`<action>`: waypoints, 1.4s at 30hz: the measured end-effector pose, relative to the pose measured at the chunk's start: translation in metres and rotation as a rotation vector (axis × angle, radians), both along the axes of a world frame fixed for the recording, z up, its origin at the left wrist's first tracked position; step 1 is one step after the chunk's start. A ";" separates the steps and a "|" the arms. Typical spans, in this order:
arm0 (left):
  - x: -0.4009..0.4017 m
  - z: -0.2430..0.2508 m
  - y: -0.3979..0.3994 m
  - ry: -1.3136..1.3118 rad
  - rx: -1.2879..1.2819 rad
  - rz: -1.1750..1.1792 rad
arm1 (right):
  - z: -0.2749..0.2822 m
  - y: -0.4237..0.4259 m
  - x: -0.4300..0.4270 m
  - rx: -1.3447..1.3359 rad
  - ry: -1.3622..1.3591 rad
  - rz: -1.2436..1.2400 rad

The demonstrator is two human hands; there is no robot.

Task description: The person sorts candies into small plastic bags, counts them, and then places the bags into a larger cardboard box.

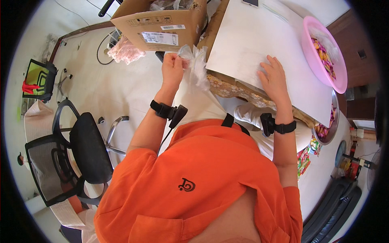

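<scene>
My left hand pinches the edge of some clear plastic bags, which hang beside the table's left corner. Just past that hand stands a cardboard box with more clear plastic inside. My right hand is over the white board on the table, fingers apart and holding nothing. Whether its fingertips touch the board I cannot tell. At the board's right side sits a pink plastic basin with many small wrapped pieces and a clear bag in it.
A metal bowl of wrapped pieces is below the board's right corner. Colourful packets lie lower down. A phone rests at the board's far edge. Pink netting lies by the box. An office chair stands at left.
</scene>
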State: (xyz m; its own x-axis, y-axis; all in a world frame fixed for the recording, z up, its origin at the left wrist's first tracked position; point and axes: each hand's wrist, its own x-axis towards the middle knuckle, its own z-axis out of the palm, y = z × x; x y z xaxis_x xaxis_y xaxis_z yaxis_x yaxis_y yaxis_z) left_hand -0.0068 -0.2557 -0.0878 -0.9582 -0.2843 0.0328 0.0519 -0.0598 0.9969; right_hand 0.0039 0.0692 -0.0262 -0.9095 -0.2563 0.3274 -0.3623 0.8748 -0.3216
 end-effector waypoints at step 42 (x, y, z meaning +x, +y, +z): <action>-0.007 0.024 0.023 0.086 -0.696 -0.324 | 0.031 -0.025 0.031 -1.333 -0.381 -0.177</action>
